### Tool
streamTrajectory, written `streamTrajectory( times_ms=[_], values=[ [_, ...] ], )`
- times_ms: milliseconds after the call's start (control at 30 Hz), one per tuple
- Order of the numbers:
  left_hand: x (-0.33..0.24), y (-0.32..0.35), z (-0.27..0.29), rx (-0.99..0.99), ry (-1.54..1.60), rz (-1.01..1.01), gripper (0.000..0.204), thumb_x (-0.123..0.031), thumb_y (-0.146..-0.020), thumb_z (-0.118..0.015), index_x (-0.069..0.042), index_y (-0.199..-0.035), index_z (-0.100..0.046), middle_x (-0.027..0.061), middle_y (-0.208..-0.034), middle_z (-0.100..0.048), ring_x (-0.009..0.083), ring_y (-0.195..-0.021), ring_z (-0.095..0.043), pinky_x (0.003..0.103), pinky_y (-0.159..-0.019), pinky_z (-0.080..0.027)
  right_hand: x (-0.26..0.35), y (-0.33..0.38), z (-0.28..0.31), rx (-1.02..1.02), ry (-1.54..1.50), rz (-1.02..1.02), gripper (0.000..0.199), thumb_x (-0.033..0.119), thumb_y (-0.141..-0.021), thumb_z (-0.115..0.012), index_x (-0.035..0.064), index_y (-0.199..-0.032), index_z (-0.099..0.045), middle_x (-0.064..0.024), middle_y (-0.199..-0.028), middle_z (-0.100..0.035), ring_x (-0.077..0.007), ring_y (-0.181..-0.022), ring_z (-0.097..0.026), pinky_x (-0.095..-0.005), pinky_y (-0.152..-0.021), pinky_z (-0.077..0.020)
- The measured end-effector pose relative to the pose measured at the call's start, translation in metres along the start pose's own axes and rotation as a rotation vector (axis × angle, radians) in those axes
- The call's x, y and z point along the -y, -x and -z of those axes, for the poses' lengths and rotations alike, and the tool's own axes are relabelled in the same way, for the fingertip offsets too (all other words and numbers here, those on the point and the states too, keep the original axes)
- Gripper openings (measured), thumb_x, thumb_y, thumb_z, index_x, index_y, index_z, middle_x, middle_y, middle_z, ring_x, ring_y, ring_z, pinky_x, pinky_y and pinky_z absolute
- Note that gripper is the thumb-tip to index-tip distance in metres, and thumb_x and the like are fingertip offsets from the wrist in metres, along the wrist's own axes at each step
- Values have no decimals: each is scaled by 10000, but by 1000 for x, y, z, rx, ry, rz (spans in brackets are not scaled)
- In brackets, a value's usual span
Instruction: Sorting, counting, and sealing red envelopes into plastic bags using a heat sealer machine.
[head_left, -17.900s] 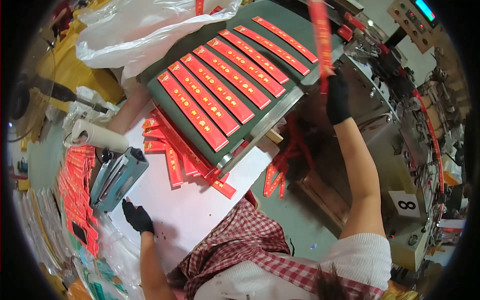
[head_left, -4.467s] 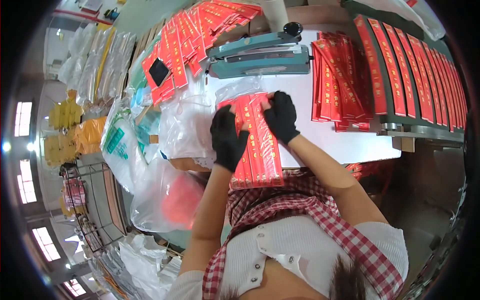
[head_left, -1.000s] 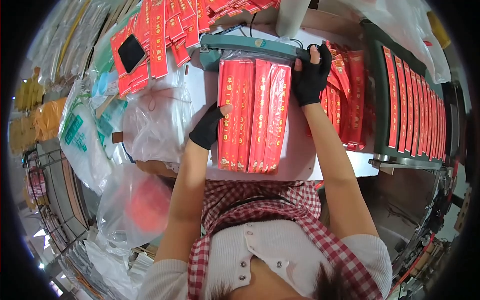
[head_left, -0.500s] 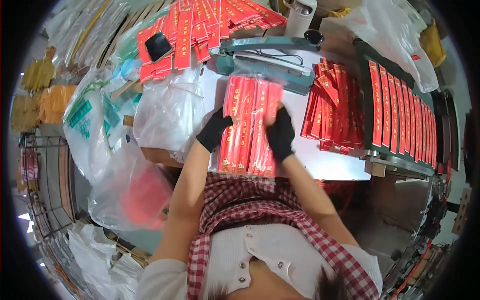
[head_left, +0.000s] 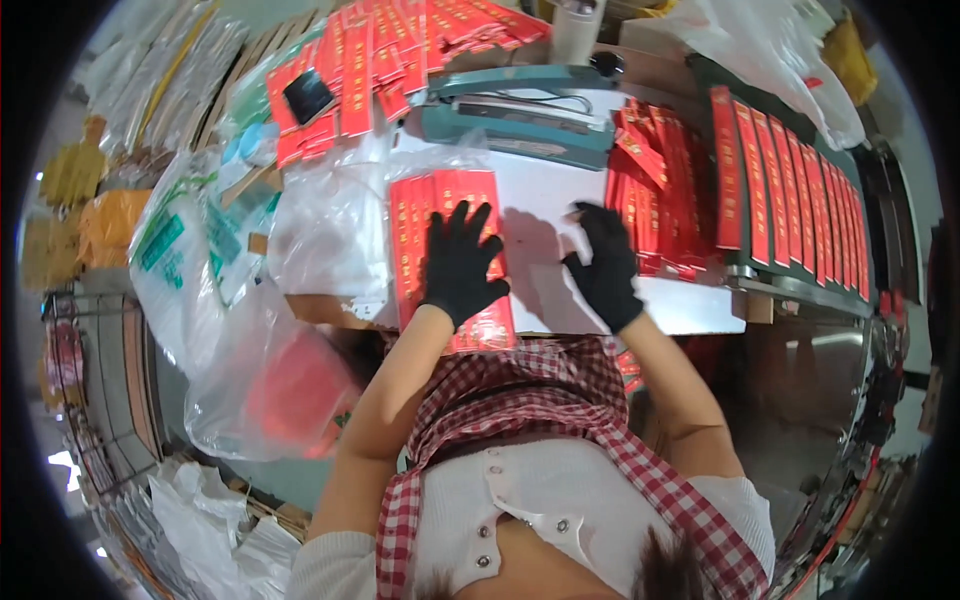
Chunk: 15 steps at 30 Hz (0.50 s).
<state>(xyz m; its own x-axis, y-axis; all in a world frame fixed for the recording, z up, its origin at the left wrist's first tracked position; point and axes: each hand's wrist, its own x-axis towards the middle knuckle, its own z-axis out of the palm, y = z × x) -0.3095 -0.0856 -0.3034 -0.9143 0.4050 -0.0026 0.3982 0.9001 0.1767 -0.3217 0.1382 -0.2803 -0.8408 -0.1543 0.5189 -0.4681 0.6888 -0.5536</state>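
My left hand [head_left: 460, 262], in a black fingerless glove, lies spread on a clear bag of flat red strips [head_left: 408, 225] with gold lettering. The bag rests on the white tabletop [head_left: 545, 290], its near end reaching the front edge. To its right, my right hand [head_left: 607, 268], gloved the same way, hovers over the table with its fingers apart and nothing in them. Close beyond that hand lies a loose pile of red strips [head_left: 655, 200]. Behind the bag stands a teal bag sealer [head_left: 520, 130].
A heap of red strips [head_left: 355, 75] with a black phone-like object [head_left: 309, 97] lies at the back left. Clear plastic bags [head_left: 330, 225] sit left of the packed bag. At right, a dark belt [head_left: 735, 257] carries a row of red strips [head_left: 760, 185].
The bag of red strips has shifted left and now lies under my left hand, which has spread flat on it. My right hand has let go and moved right.
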Motion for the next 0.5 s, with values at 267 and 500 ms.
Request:
streamTrajectory(
  times_ms=[267, 500],
  values=[
    [1, -37, -7, -18, -122, 156, 591, -355, -706, -735, -82, -1201, -563, 139, -1496, -295, 381, -1424, -163, 615, -1115, -142, -238, -22, 336, -314, 1140, -345, 527, 371, -818, -679, 15, -1167, -510, -229, -1191, -570, -414, -1072, -547, -471, -878, -461],
    [-6, -92, -67, -72, 844, 15, 422, -43, -830, -666, -32, -1232, -540, 112, -1193, -612, 222, -1137, -588, 337, -938, -481, -379, 60, 451, -215, 1023, -1195, 776, 636, -837, -497, 64, -1360, -451, -224, -1327, -519, -392, -1226, -497, -477, -980, -424]
  ],
)
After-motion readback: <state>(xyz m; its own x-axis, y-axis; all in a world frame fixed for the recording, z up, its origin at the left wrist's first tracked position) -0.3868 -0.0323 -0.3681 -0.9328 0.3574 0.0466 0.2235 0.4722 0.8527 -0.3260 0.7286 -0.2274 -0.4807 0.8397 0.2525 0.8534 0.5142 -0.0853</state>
